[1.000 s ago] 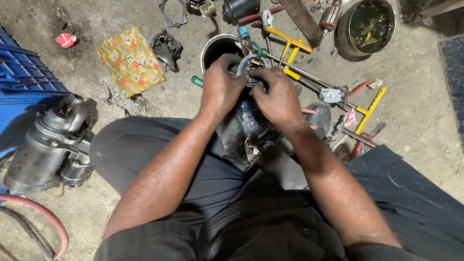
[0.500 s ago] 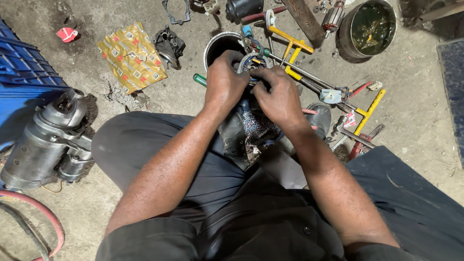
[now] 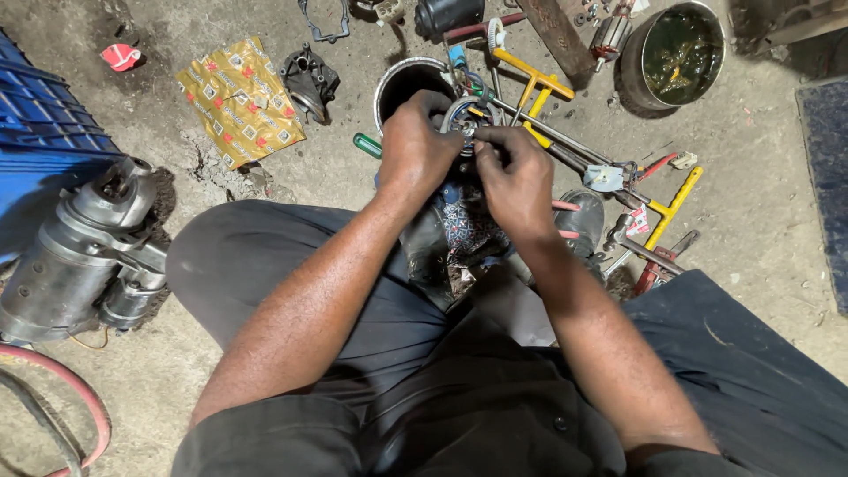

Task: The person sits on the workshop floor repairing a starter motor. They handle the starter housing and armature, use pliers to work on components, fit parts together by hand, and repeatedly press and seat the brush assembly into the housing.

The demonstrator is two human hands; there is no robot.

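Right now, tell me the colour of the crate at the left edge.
Blue crate, clearest in the head view.

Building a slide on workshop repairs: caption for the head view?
Both hands, left hand and right hand, grip a round motor part above scattered tools on the dirt floor.

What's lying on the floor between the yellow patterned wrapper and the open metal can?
In the head view, a dark cast metal housing part lies on the dirt floor between the yellow patterned wrapper and the open metal can, nearer the wrapper.

Both hands (image 3: 468, 163) have lifted, uncovering the round metal part (image 3: 465, 117).
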